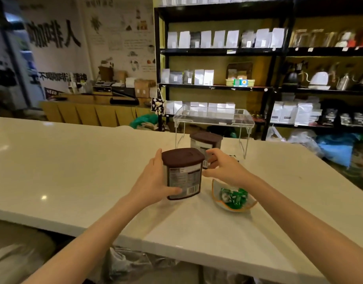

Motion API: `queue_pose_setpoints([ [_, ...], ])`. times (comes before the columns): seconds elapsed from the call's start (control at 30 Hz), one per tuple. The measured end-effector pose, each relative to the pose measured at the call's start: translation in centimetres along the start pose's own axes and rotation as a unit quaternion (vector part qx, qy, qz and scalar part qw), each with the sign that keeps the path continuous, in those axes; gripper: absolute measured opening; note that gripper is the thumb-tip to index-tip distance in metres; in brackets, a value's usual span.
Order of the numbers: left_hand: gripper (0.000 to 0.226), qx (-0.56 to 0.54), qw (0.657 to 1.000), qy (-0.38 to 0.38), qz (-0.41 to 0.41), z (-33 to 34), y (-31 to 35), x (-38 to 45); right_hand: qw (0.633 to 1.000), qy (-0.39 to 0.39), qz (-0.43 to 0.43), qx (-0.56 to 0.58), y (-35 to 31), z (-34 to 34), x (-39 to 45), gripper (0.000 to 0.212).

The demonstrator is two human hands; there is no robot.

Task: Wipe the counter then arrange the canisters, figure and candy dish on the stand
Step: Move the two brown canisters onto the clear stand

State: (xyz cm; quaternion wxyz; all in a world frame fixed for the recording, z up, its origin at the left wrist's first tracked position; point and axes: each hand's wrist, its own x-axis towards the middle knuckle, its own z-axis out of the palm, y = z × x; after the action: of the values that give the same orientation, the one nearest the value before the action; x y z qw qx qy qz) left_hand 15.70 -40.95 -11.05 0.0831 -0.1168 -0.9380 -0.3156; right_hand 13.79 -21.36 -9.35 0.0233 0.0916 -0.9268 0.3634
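A canister with a brown lid (183,157) and a printed label stands on the white counter (78,160), near its front. My left hand (154,181) is wrapped around the canister's left side, thumb low on the label. My right hand (224,169) hovers at the canister's right side with fingers curled and apart, holding nothing. A second brown-lidded canister (206,140) stands behind, under the clear plastic stand (213,117). The glass candy dish (234,199), orange-rimmed and holding green wrapped candies, sits below my right wrist. A small dark object peeks out behind my right hand; I cannot tell what it is.
The counter's far edge runs just behind the stand. Black shelves (223,87) with white bags and kettles fill the back wall. Blue and clear bags (336,148) lie on the floor at the right. A plastic bag (131,265) sits below the counter's near edge.
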Motion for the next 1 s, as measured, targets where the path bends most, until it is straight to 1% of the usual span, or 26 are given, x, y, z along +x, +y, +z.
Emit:
queue_pose_setpoints([
  [0.07, 0.109, -0.066, 0.997, -0.024, 0.005, 0.3, -0.4, 0.8, 0.999, -0.029, 0.016, 0.017, 0.4, 0.2, 1.1, 0.068],
  [0.17, 0.097, -0.189, 0.980, -0.059, -0.031, 0.2, -1.4, 2.0, 0.996, -0.084, 0.018, 0.011, 0.5, 0.3, 2.1, 0.052],
  [0.2, 0.093, -0.208, 0.975, -0.072, -0.037, 0.0, -1.8, 2.4, 0.994, -0.105, 0.015, 0.017, 0.4, 0.2, 2.3, 0.048],
  [0.3, 0.082, -0.201, 0.974, -0.099, -0.032, -0.5, -2.6, 3.5, 0.985, -0.166, 0.025, 0.046, -0.1, -0.3, 3.0, 0.041],
  [0.43, 0.079, -0.165, 0.981, -0.102, -0.014, -1.0, -2.7, 4.5, 0.978, -0.200, 0.031, 0.046, -0.6, -1.0, 4.1, 0.037],
  [0.6, 0.076, -0.155, 0.985, -0.070, -0.006, -2.0, -2.1, 6.1, 0.977, -0.200, 0.040, 0.065, -0.8, -2.3, 6.1, 0.045],
  [0.73, 0.076, -0.142, 0.989, -0.035, 0.006, -3.8, -0.7, 8.5, 0.971, -0.207, 0.022, 0.120, -1.5, -4.7, 8.1, 0.045],
  [0.8, 0.070, -0.145, 0.989, -0.025, 0.022, -4.9, 0.1, 9.8, 0.968, -0.211, 0.014, 0.136, -2.1, -6.3, 9.4, 0.043],
  [0.87, 0.063, -0.149, 0.988, -0.011, 0.038, -6.0, 0.9, 11.4, 0.968, -0.198, 0.009, 0.154, -2.6, -7.9, 10.9, 0.039],
  [1.0, 0.059, -0.156, 0.985, 0.047, 0.058, -8.0, 2.6, 15.4, 0.971, -0.156, -0.011, 0.178, -3.8, -11.0, 14.7, 0.036],
])
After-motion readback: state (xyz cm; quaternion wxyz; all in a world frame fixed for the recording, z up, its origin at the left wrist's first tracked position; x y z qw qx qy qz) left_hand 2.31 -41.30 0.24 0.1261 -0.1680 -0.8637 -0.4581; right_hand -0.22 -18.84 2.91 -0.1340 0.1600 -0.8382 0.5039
